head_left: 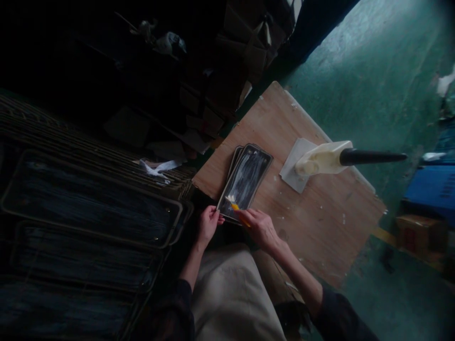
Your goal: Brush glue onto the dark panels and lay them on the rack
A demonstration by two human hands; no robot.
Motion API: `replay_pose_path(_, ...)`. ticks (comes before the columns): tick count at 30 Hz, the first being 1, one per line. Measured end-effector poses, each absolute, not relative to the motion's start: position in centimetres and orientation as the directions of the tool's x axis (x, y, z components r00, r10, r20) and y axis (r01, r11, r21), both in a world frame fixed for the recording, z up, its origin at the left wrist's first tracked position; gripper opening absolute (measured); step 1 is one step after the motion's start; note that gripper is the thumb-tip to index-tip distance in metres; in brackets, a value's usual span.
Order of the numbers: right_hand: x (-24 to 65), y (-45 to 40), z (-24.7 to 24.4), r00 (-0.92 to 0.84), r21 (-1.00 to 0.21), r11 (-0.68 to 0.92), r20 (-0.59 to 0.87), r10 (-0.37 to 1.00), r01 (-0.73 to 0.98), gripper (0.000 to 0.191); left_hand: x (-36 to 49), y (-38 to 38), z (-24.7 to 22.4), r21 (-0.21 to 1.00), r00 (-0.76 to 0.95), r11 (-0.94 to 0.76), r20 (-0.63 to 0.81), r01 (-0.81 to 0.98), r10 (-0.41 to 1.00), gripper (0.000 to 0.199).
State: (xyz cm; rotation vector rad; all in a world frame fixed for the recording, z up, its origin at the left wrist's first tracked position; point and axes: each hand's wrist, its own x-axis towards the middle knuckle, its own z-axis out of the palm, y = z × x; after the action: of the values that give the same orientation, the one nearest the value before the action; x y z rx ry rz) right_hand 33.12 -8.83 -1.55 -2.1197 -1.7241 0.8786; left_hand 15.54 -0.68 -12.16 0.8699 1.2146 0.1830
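A dark rectangular panel (248, 177) with rounded corners and whitish streaks lies on top of similar panels at the left edge of a wooden board (313, 227). My left hand (209, 223) pinches the near left corner of the top panel between thumb and fingers. In my right hand (261, 227) is a brush (235, 207) with a yellow-orange handle. Its pale bristles touch the panel's near left part. Right of the panels, a cream bottle (323, 158) with a long black nozzle stands on a pale square sheet (293, 175).
Larger dark framed panels (92, 199) with white streaks fill the left side. A crumpled white cloth (159, 169) lies near them. Flattened cardboard sits in shadow at the top. At the right are a cardboard box (419, 234) and a blue crate (432, 189) on green floor.
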Motion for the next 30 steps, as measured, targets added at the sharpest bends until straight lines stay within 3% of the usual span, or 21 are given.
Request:
replay_pose_path(8, 32.4, -11.0, -1.0, 0.253, -0.786, -0.433, -0.353, 0.901, 0.442, 0.023, 15.3, -0.6, -12.3, 0.665, 0.393, 0.678, -0.74, 0.313, 0.545, 0.034)
replay_pose_path(14, 37.3, -7.8, -1.9, 0.485, -0.748, -0.444, -0.186, 0.854, 0.494, 0.026, 15.5, -0.7, -12.2, 0.668, 0.377, 0.675, -0.74, 0.315, 0.557, 0.034)
replay_pose_path(17, 37.7, -6.2, -2.4, 0.395, -0.675, -0.385, -0.149, 0.906, 0.629, 0.027, 15.6, -0.7, -12.1, 0.661, 0.367, 0.681, -0.747, 0.314, 0.555, 0.033)
replay_pose_path(21, 36.2, -6.4, -3.0, 0.226, -0.558, -0.313, -0.221, 0.949, 0.769, 0.027, 15.6, -0.7, -12.0, 0.669, 0.369, 0.667, -0.741, 0.328, 0.562, 0.031)
replay_pose_path(26, 33.3, -9.9, -1.7, 0.092, -0.657, -0.288, -0.316, 0.944, 0.697, 0.026, 15.5, -0.7, -11.9, 0.679, 0.377, 0.653, -0.732, 0.336, 0.567, 0.029)
replay_pose_path(30, 32.5, -13.5, -0.9, 0.139, -0.753, -0.389, -0.375, 0.917, 0.531, 0.025, 15.5, -0.7, -11.7, 0.692, 0.39, 0.632, -0.721, 0.348, 0.573, 0.029)
